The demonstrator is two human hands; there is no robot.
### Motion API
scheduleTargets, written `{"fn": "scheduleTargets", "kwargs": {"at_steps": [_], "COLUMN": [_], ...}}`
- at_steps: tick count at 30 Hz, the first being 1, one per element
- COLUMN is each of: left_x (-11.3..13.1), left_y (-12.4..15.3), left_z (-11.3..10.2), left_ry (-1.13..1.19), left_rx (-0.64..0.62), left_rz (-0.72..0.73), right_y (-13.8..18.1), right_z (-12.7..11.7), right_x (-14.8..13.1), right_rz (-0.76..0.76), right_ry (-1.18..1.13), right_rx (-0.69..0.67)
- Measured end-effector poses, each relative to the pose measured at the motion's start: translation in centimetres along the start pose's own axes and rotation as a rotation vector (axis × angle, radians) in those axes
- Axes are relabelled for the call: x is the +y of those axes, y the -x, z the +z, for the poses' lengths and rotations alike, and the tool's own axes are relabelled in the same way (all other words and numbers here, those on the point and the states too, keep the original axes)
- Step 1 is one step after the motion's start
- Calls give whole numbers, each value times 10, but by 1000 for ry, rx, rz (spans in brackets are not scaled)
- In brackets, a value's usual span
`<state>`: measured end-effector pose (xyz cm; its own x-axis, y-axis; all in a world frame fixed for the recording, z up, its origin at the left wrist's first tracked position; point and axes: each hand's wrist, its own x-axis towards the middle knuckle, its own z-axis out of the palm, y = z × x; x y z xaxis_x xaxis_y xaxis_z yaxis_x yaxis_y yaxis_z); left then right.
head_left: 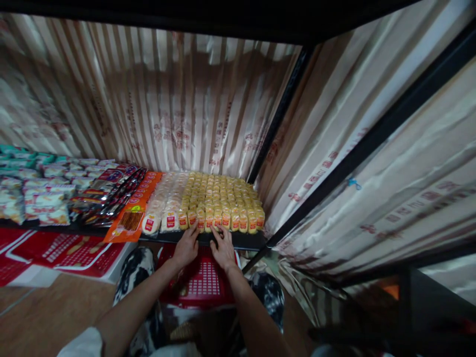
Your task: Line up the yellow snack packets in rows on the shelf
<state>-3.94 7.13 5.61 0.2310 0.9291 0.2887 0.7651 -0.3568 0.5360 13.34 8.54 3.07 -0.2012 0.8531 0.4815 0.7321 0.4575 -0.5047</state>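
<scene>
2 hands at the front edge of a shelf [238,241] of snack packs.

Both forearms stretch forward above a red basket [203,282]; left hand [186,248] and right hand [223,249], palms down, fingers loosely spread, touch the front-row yellow packs [219,201], grasping none.

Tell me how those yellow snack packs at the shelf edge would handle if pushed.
The yellow packs are small and plastic-wrapped, so probably light and a bit slippery. They stand tightly in rows, so pushing one would likely shift its neighbours too. The front row sits at the shelf edge where both hands touch it, so it might tip off.
</scene>
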Motion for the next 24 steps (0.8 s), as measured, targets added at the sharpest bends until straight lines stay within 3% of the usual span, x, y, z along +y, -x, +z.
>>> {"fn": "scheduleTargets", "kwargs": {"at_steps": [11,15,24], "left_x": [2,-3,-18], "left_y": [1,-2,2], "left_z": [-9,-18,-20], "left_ry": [-20,-19,45], "left_rx": [-7,-56,-29], "left_rz": [35,36,53], "right_y": [-3,-5,-4], "right_z": [-2,0,3], "right_x": [-4,-5,-5], "right_rz": [50,78,104], "right_ry": [29,44,54], "right_rx": [-42,-70,-104]}}
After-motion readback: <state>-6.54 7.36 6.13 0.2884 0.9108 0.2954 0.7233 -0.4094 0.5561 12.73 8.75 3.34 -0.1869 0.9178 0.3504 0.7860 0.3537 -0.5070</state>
